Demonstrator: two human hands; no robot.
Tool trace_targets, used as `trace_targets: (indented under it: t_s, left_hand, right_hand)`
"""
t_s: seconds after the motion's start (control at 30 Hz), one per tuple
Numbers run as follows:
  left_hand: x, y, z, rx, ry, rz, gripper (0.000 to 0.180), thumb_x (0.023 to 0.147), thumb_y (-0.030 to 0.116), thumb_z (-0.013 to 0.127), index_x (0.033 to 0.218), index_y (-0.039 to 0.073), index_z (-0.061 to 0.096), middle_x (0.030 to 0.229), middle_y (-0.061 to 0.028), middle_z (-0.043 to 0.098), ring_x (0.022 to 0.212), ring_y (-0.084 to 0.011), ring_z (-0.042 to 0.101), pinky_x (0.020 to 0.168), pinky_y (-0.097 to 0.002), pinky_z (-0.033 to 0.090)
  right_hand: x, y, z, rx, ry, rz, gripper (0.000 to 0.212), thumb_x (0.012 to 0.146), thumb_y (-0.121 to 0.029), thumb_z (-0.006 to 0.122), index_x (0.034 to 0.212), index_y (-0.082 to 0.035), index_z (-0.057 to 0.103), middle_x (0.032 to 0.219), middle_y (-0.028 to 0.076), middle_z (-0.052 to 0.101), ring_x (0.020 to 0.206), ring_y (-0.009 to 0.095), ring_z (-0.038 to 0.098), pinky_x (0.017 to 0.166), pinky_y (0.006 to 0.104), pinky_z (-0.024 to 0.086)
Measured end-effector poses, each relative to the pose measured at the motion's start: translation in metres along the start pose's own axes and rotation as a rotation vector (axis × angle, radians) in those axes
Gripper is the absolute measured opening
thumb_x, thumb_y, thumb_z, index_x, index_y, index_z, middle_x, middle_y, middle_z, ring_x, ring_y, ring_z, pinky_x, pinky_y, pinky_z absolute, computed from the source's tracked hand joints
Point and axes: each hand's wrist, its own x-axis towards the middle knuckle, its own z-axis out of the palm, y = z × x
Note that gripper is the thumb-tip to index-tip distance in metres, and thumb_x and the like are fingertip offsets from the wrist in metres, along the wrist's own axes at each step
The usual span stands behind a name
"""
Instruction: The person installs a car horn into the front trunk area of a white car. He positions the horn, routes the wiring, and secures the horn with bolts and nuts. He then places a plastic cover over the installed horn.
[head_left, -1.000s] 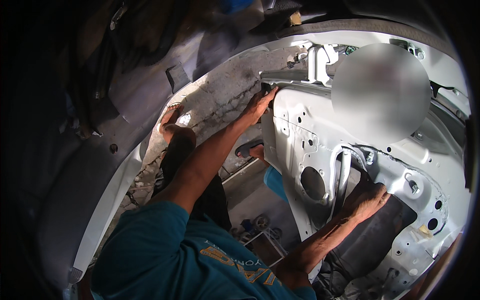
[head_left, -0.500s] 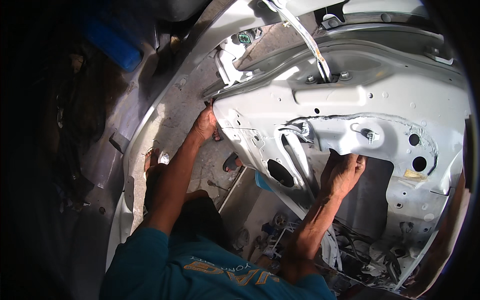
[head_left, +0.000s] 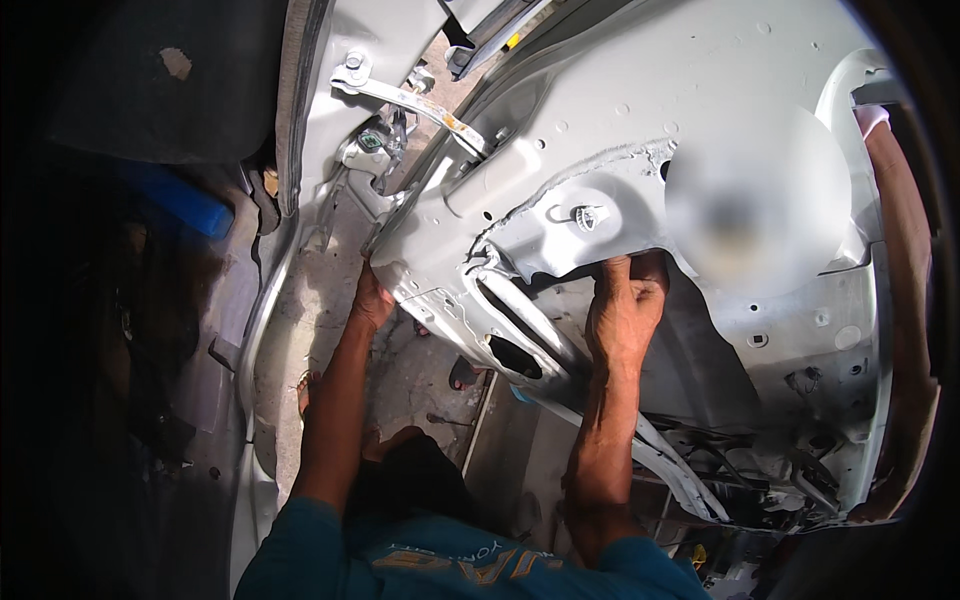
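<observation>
A bare pale-grey car door [head_left: 610, 110] stands tilted before me, its inner side facing me. My left hand [head_left: 372, 298] is closed round the door's left edge, low near the hinge side; its fingertips are partly hidden behind the metal. My right hand [head_left: 628, 305] grips the lower lip of the panel at the large cutout, fingers hooked up under it. A metal check strap [head_left: 430, 108] runs from the body pillar into the door edge. Beside it a hinge bracket [head_left: 368, 190] sits on the pillar, close to a green-faced connector [head_left: 371, 141].
At the right edge is what looks like another person's arm [head_left: 900, 210] along the door. A sandaled foot [head_left: 463, 374] is on the concrete floor [head_left: 400, 375]. A blue object [head_left: 195, 200] lies in the dark car interior. A blurred patch covers part of the door.
The view has turned, so the door and pillar appear shifted left and more tilted. Both my hands keep their hold on the door. More of the arm at the right edge shows.
</observation>
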Motion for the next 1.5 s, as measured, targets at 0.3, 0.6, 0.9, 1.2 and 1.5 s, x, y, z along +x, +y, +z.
trace_targets:
  t_s: [0.3, 0.6, 0.9, 1.2, 1.5]
  left_hand:
    - [-0.009, -0.003, 0.014, -0.059, 0.079, 0.046, 0.075, 0.091, 0.066, 0.055, 0.145, 0.015, 0.044, 0.14, -0.0042, 0.053, 0.129, -0.0203, 0.049, 0.109, -0.039, 0.042]
    - [-0.012, -0.001, 0.019, 0.049, 0.001, 0.065, 0.083, 0.087, 0.072, 0.055, 0.145, 0.016, 0.045, 0.143, -0.0057, 0.05, 0.133, -0.0228, 0.044, 0.115, -0.0433, 0.032]
    - [0.017, -0.006, -0.018, 0.048, -0.324, 0.136, 0.097, 0.071, 0.074, 0.068, 0.14, 0.009, 0.048, 0.135, -0.0067, 0.057, 0.128, -0.0216, 0.053, 0.106, -0.0402, 0.049]
    - [0.028, -0.023, -0.036, -0.001, -0.54, 0.207, 0.073, 0.074, 0.041, 0.085, 0.129, 0.004, 0.055, 0.128, -0.0049, 0.062, 0.125, -0.0199, 0.055, 0.111, -0.0339, 0.044]
    - [0.042, -0.016, -0.039, -0.038, -0.612, 0.189, 0.049, 0.08, 0.023, 0.084, 0.119, 0.004, 0.062, 0.121, -0.0051, 0.066, 0.118, -0.0187, 0.059, 0.106, -0.0324, 0.047]
  right_hand:
    - [0.002, 0.006, 0.007, 0.322, -0.148, -0.143, 0.033, 0.095, -0.02, 0.07, 0.121, -0.001, 0.062, 0.11, 0.004, 0.064, 0.097, 0.012, 0.058, 0.084, 0.028, 0.048]
    - [-0.021, 0.002, 0.02, 0.06, -0.038, -0.254, 0.056, 0.09, -0.031, 0.076, 0.132, 0.001, 0.056, 0.117, 0.013, 0.062, 0.103, 0.019, 0.061, 0.086, 0.0334, 0.055]
    - [-0.01, 0.041, 0.029, -0.377, 0.164, -0.624, 0.058, 0.085, -0.05, 0.073, 0.11, 0.001, 0.063, 0.086, 0.011, 0.067, 0.081, 0.02, 0.066, 0.081, 0.0363, 0.052]
    - [-0.05, 0.044, 0.032, -0.376, 0.079, -0.802, 0.013, 0.091, -0.009, 0.063, 0.098, 0.001, 0.066, 0.078, 0.006, 0.066, 0.068, 0.013, 0.059, 0.066, 0.0288, 0.048]
    - [-0.045, 0.051, 0.034, -0.557, 0.332, -0.849, 0.03, 0.083, -0.025, 0.071, 0.084, 0.005, 0.073, 0.073, 0.022, 0.07, 0.069, 0.029, 0.07, 0.065, 0.0391, 0.053]
